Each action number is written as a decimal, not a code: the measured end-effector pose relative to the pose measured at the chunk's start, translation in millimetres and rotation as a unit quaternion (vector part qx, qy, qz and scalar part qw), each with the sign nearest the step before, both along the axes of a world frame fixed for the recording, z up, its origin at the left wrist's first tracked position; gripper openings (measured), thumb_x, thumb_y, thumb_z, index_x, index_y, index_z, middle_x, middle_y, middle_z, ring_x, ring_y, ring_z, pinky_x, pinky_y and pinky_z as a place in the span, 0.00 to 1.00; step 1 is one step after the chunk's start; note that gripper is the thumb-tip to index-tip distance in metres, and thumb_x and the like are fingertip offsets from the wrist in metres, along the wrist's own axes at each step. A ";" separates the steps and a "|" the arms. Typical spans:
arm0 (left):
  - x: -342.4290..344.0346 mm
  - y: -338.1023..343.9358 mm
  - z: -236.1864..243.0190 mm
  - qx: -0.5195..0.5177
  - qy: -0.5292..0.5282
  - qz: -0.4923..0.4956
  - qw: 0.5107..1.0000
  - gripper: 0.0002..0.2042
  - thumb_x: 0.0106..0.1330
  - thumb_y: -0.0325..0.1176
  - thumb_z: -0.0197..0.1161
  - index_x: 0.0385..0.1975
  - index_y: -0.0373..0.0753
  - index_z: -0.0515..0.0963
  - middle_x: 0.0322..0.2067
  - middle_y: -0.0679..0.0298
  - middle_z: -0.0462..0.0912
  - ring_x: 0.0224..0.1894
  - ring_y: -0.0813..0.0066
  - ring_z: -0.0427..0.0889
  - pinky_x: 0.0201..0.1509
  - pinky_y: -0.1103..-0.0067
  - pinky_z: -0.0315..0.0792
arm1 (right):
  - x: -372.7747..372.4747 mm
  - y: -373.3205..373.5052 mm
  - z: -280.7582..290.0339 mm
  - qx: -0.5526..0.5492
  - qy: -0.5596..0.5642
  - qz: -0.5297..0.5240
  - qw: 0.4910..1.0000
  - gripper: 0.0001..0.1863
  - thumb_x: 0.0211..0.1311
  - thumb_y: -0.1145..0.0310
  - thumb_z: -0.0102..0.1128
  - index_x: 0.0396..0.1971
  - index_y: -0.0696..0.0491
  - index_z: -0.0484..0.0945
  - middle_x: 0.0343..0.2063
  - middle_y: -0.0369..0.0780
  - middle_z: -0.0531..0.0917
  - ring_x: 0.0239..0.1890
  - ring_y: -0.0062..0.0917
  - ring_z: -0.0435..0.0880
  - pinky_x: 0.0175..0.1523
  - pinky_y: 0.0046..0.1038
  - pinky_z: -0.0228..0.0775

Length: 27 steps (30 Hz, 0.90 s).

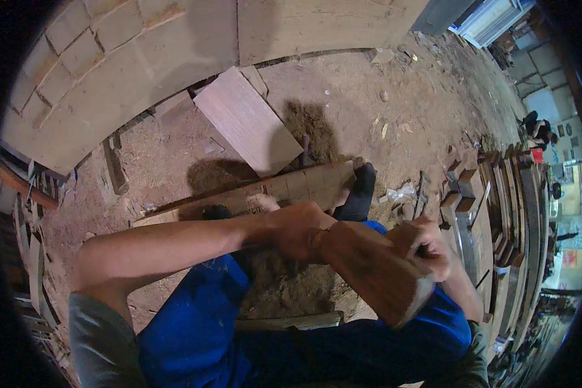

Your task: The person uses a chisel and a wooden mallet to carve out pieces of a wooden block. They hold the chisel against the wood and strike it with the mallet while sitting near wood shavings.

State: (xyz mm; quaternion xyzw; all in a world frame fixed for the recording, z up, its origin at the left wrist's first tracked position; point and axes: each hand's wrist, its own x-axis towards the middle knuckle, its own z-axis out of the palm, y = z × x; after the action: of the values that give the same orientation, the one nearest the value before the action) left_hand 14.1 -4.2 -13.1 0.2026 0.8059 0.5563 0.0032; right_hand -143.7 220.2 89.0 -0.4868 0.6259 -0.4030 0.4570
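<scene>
A thick, reddish-brown wooden block (378, 275) is held at a slant above my lap, its pale cut end toward my right thigh. My left hand (304, 231) is closed at its far left end, with the fingers partly hidden. Curled round the block's right side is my right hand (433, 251), beside a raised part of the wood. The exact shape of that part cannot be made out. In front of my knees a long wooden plank (304, 186) lies across the ground, and a pale flat board (242, 119) lies just past it.
Large wooden panels (194, 39) line the far left side. Stacked timber (504, 207) stands on the right, near a crumpled clear plastic piece (401, 193). Sawdust and chips cover the ground (355, 97). Another person (538, 129) is far off at the right.
</scene>
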 end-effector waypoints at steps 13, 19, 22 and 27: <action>-23.5 21.3 1.6 0.028 0.029 -0.046 0.998 0.10 0.48 0.36 0.65 0.22 0.38 0.73 0.20 0.52 0.78 0.27 0.48 0.79 0.29 0.64 0.71 | 0.1 15.5 36.3 0.060 0.100 0.035 0.993 0.13 0.43 0.71 0.62 0.31 0.60 0.78 0.25 0.43 0.80 0.29 0.33 0.81 0.35 0.30 0.69; -11.5 -2.8 7.5 -0.022 -0.036 0.007 0.999 0.10 0.45 0.35 0.66 0.23 0.39 0.74 0.22 0.53 0.79 0.28 0.49 0.80 0.30 0.65 0.71 | 13.2 -21.7 36.4 -0.047 0.033 0.094 0.994 0.11 0.41 0.78 0.59 0.30 0.59 0.80 0.24 0.42 0.81 0.29 0.33 0.83 0.36 0.33 0.73; -22.4 12.5 3.0 -0.044 0.000 -0.024 0.999 0.09 0.46 0.35 0.65 0.23 0.39 0.74 0.21 0.53 0.79 0.27 0.49 0.80 0.30 0.66 0.72 | 39.6 -14.8 54.6 0.041 0.290 0.036 0.955 0.07 0.49 0.68 0.59 0.27 0.56 0.78 0.24 0.43 0.81 0.27 0.33 0.83 0.32 0.32 0.73; 2.9 6.0 4.3 0.057 -0.038 -0.016 0.998 0.09 0.48 0.37 0.65 0.23 0.39 0.75 0.21 0.52 0.78 0.25 0.50 0.80 0.29 0.66 0.72 | 11.9 -2.3 9.4 -0.046 0.091 0.057 0.993 0.08 0.58 0.66 0.58 0.33 0.54 0.79 0.29 0.39 0.81 0.31 0.32 0.81 0.37 0.30 0.71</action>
State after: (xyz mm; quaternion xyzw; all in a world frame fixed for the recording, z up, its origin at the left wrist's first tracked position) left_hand 17.0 1.9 -8.8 0.1943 0.7689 0.6083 0.0313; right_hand -131.8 217.9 98.4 -0.5773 0.6166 -0.3585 0.3975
